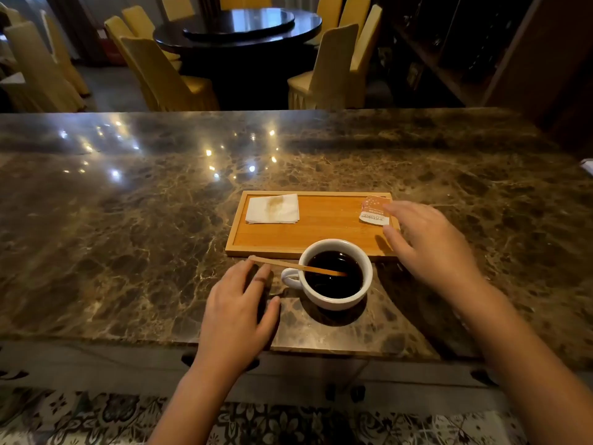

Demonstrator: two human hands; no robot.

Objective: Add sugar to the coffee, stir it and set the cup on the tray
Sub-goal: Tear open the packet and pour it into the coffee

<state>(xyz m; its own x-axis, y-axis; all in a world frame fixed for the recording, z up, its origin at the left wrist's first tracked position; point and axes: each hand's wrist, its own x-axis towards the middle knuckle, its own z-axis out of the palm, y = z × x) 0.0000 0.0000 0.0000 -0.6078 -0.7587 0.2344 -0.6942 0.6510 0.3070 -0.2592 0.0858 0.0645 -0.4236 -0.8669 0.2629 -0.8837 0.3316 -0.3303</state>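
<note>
A white cup [333, 298] of black coffee stands on the marble counter, just in front of the wooden tray [321, 232], its handle pointing left. A wooden stirrer [288, 265] leans in the cup, its top end sticking out to the left. My left hand [237, 306] lies flat on the counter left of the cup, fingers spread, fingertips just under the stirrer's end. My right hand [430, 242] hovers open over the tray's right end, fingertips next to an orange and white sugar packet [373, 209] lying at the tray's far right corner.
A folded white napkin [272, 208] with a brown stain lies on the tray's left end. The marble counter [128, 220] stretches wide to both sides. Beyond it stand yellow chairs [324, 72] and a dark round table [237, 30].
</note>
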